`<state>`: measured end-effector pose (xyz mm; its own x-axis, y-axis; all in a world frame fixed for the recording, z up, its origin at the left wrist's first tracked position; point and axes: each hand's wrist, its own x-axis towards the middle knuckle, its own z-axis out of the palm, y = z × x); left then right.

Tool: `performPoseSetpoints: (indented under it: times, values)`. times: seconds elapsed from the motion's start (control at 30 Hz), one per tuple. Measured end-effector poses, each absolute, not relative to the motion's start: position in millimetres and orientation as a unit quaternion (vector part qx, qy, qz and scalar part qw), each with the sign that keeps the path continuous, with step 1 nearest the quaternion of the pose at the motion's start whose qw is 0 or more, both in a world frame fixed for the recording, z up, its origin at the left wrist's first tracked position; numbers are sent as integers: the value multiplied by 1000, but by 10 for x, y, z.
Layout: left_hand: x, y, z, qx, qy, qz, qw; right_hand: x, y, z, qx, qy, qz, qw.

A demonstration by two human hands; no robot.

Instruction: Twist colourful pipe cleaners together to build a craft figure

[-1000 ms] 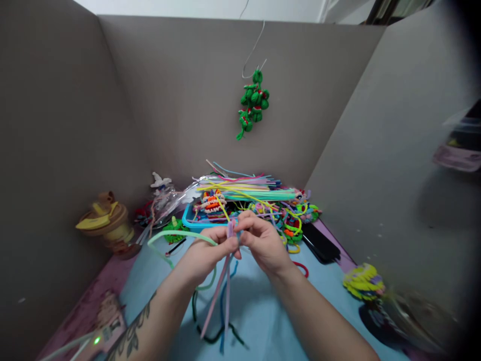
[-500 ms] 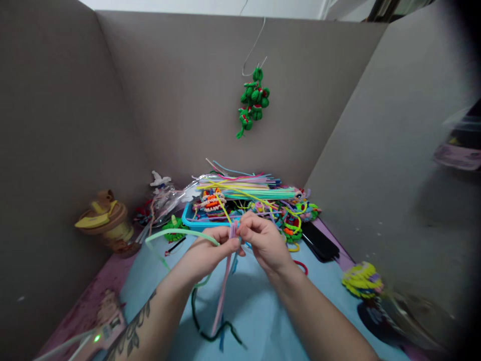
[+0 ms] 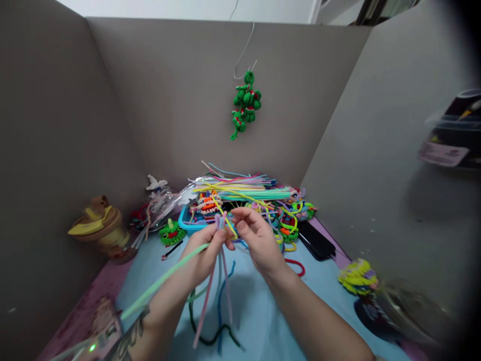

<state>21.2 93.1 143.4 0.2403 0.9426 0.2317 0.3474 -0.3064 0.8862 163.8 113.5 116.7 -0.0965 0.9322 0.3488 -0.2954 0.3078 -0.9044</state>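
My left hand (image 3: pixel 205 250) pinches a small bundle of pipe cleaners (image 3: pixel 221 220) in pink, lilac and light blue, their folded tops poking above the thumb. Pink tails hang below the fist. A mint green pipe cleaner (image 3: pixel 165 278) runs from this hand back over the forearm. Just right of the bundle is my right hand (image 3: pixel 259 243), its thumb and curled fingers slightly apart with nothing visible between them. A yellow pipe cleaner (image 3: pixel 223 213) passes between the hands; whether a hand touches it is unclear. Beneath lie a dark green pipe cleaner (image 3: pixel 210 342) and a blue one (image 3: pixel 220 311).
Behind the hands, a blue tray (image 3: pixel 184 220) holds many pipe cleaners. A green frog-like figure (image 3: pixel 172 232) and a flowerpot (image 3: pixel 108 225) stand left. Rightward are a black phone (image 3: pixel 317 241), a red pipe cleaner loop (image 3: pixel 299 267) and a yellow bundle (image 3: pixel 357 277).
Both hands have shifted slightly left in view, and my right fingers have come away from the bundle. The pink tails are spread apart, and the mint pipe cleaner has swung down along the left forearm.
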Motion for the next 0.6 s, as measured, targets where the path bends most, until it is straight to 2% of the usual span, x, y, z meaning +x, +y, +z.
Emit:
performPoseSetpoints:
  times: [0.13,0.3,0.4,0.53,0.6]
  values:
    - [82,954,1385,633,467,461,411,1639,1144,1164,-276,-641,509,505]
    - [24,989,1326,561,475,503,456,1601,1101,1170,-310,-621,508,509]
    - [39,1013,1336,563,482,512,434,1618,1078,1216,-327,-635,498,492]
    - [68,1040,1333,570,460,542,411,1647,1066,1273,-341,-685,416,492]
    - [78,1044,1315,560,439,554,432,1650,1060,1285,-332,-676,441,487]
